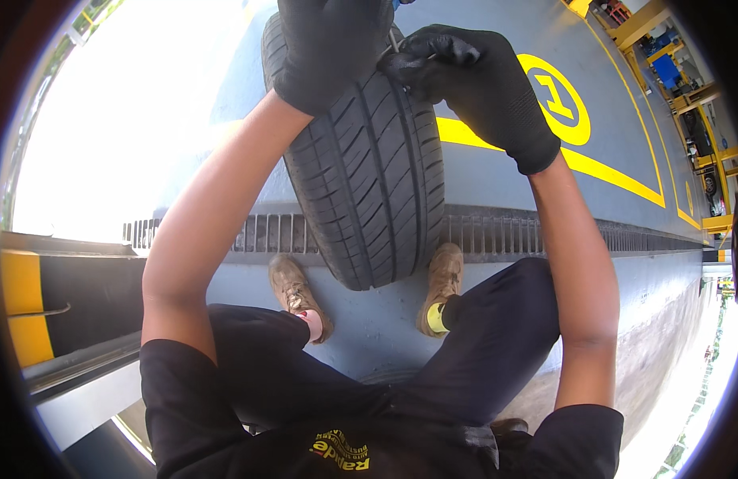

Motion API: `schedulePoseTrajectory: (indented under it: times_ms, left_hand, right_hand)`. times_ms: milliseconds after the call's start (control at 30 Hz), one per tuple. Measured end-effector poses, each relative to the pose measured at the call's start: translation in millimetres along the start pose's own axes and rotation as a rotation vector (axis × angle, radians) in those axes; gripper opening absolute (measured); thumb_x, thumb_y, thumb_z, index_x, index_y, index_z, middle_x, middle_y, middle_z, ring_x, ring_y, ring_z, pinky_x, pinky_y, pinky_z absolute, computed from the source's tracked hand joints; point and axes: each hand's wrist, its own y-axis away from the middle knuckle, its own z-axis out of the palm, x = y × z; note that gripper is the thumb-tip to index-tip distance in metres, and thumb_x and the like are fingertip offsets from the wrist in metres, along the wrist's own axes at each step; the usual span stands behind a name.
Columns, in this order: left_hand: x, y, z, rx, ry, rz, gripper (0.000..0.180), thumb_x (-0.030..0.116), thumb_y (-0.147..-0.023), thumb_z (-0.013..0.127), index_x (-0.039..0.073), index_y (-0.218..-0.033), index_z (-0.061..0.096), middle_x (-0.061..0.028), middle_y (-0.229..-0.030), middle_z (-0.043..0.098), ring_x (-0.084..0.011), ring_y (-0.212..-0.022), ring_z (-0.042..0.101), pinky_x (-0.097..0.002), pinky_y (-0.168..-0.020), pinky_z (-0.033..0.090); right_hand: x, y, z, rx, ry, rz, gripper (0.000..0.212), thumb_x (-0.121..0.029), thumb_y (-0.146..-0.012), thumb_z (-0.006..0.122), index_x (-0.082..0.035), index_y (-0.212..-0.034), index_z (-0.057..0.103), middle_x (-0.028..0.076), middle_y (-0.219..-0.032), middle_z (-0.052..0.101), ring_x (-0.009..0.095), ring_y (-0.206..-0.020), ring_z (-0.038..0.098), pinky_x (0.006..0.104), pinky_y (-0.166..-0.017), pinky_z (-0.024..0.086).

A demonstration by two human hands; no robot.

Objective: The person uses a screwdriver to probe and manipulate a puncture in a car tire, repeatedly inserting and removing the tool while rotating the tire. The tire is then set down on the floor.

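Observation:
A black tyre (369,184) stands upright on its tread between my feet. Both hands wear black gloves and are at its upper part. My left hand (337,52) is closed at the top left of the tread; its back hides what it grips. My right hand (481,92) is at the tyre's upper right edge, thumb and fingers pinched by a thin metal rod (394,40). The rod slants close to the tread, between the two hands. Just beyond my left hand a small blue piece (398,3) shows at the picture's top edge, mostly cut off.
A floor drain grating (265,233) runs crosswise beneath the tyre. My brown shoes (293,287) flank the tyre's base. Yellow lines (608,177) mark the grey-blue floor. A black-and-yellow barrier (74,303) lies at left; yellow racks (708,160) with equipment stand far right.

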Motion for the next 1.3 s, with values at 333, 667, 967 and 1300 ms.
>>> schedulePoseTrajectory:
  times_ms: [333, 667, 967, 1300]
  left_hand:
    - [4, -8, 18, -0.38, -0.048, 0.05, 0.029, 0.031, -0.107, 0.054, 0.002, -0.108, 0.057, -0.0056, -0.093, 0.06, -0.0099, -0.064, 0.055, -0.0264, -0.055, 0.044]
    - [0, -8, 34, -0.771, -0.43, 0.332, 0.032, 0.029, -0.098, 0.068, 0.003, -0.115, 0.061, -0.0119, -0.086, 0.068, -0.0221, -0.074, 0.068, -0.0345, -0.064, 0.053]
    - [-28, -29, 8, -0.211, 0.043, -0.594, 0.038, 0.046, -0.104, 0.057, 0.01, -0.092, 0.056, 0.0017, -0.067, 0.05, -0.0092, -0.049, 0.049, -0.025, -0.043, 0.036]
    - [-36, -15, 7, -0.24, 0.174, -0.509, 0.035, 0.042, -0.107, 0.054, 0.008, -0.095, 0.054, 0.0011, -0.072, 0.047, -0.01, -0.05, 0.049, -0.0256, -0.043, 0.037]
  right_hand:
    - [19, 1, -17, 0.023, 0.583, -0.439, 0.019, -0.004, -0.089, 0.073, -0.002, -0.107, 0.075, 0.008, -0.094, 0.076, 0.015, -0.083, 0.072, 0.0302, -0.079, 0.059]
    - [78, 20, -46, 0.081, 1.352, -0.558, 0.026, 0.001, -0.083, 0.078, -0.008, -0.107, 0.077, 0.008, -0.095, 0.075, 0.026, -0.086, 0.073, 0.0291, -0.078, 0.059]
    - [-7, -14, 1, 0.009, 0.063, 0.154, 0.022, -0.021, -0.097, 0.071, 0.001, -0.097, 0.073, 0.003, -0.078, 0.07, 0.008, -0.075, 0.061, 0.0288, -0.069, 0.049]
    - [13, 0, -6, 0.045, 0.203, -0.033, 0.021, -0.006, -0.09, 0.072, -0.002, -0.11, 0.073, 0.008, -0.09, 0.074, 0.015, -0.08, 0.066, 0.0298, -0.08, 0.055]
